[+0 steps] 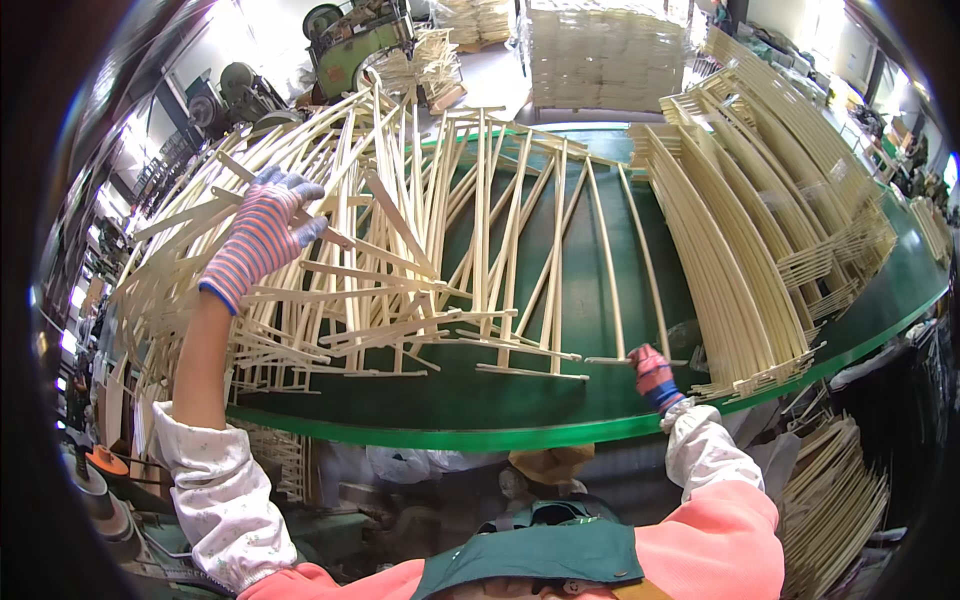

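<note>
My left hand [262,232], in a striped knit glove, reaches over the tangled heap of pale wooden frames [345,190] on the left. Its fingers and thumb straddle a flat wooden slat [338,238] and appear closed round it. At the table's near edge, my gloved right hand [654,376] is closed at the near end of a slim wooden frame [606,265], a long bar with a short crosspiece. The fingertips are partly hidden. Just right of it lies another such frame [643,255].
The green table [430,400] has a curved near edge. Neatly nested stacks of wooden frames [725,270] stand on its right side. More wooden rods [835,510] lie below at the right. Green machinery [360,45] and a pale stacked pile [605,60] stand beyond the table.
</note>
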Demonstrator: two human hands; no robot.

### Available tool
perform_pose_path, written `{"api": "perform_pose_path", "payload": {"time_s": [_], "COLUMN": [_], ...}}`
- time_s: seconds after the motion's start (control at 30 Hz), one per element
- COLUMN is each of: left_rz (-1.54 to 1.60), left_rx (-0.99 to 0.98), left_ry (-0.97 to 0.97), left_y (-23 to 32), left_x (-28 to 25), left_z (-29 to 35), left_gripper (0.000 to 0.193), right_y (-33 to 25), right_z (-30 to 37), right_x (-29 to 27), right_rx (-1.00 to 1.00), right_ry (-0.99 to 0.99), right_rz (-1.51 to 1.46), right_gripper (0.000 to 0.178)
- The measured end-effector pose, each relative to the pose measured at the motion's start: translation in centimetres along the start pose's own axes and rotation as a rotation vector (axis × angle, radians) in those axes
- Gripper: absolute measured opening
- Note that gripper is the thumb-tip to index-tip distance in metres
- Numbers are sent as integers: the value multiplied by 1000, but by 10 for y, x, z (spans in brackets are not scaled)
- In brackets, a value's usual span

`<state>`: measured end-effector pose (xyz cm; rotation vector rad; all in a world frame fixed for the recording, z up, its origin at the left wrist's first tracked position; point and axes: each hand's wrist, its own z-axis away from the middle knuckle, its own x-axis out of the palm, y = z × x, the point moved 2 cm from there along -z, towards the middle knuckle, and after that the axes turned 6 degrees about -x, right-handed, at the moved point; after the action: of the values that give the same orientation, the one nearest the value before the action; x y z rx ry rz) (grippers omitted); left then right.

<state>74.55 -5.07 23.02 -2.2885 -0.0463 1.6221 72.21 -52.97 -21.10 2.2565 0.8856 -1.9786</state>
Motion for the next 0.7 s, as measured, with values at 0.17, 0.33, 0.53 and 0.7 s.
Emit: {"api": "perform_pose_path", "payload": {"time_s": [0.17,0.33,0.53,0.7], "left_rz": [96,267,6,92], "left_rx": [206,503,364,155], "left_ry": [486,215,57,-66], "left_y": [71,204,290,272], "left_x": [33,133,247,293], "left_z": [23,68,73,63], "left_gripper": [29,23,26,7], "right_y": [-19,2,21,16], "right_z": [-3,3,21,23], "right_x": [-6,14,-6,-38], "right_rx": [-249,-26,-56,-131], "right_ry": [157,-72,-26,347], "right_rz": [-67,161,232,43], "right_gripper": [17,12,15,13]}}
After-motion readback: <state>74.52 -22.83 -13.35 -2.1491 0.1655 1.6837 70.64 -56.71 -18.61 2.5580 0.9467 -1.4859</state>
